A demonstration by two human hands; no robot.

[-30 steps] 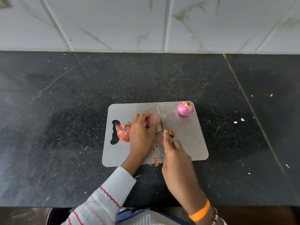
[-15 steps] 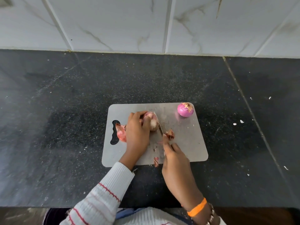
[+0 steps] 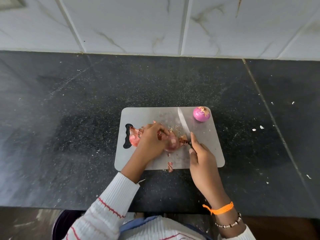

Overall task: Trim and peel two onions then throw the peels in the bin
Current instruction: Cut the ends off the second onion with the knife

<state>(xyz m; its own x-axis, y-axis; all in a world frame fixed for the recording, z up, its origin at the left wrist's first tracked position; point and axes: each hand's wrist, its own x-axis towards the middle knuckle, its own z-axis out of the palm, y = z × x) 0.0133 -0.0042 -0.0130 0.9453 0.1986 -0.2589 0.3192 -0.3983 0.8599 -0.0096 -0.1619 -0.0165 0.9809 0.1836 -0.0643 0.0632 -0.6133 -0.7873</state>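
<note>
A grey cutting board [image 3: 204, 151] lies on the black counter. My left hand [image 3: 152, 141] holds a red onion [image 3: 172, 143] on the board's middle, fingers curled over its top. My right hand [image 3: 201, 156] grips a knife [image 3: 183, 122] by the handle, the blade lying free on the board and pointing away, to the right of that onion. A second, pink peeled onion [image 3: 201, 114] sits at the board's far right corner. Loose red peels [image 3: 134, 137] lie by the board's handle hole, partly hidden by my left hand. Small scraps [image 3: 170, 166] sit at the near edge.
The black stone counter [image 3: 86, 110] runs to a white tiled wall [image 3: 155, 23] behind. White crumbs [image 3: 258, 128] dot the counter on the right. A dark round rim [image 3: 57, 224] shows below the counter's front edge, at my left.
The knife has come off the onion and now lies to its right with the blade pointing away. My left hand has rolled the onion nearer and kept hold of it.
</note>
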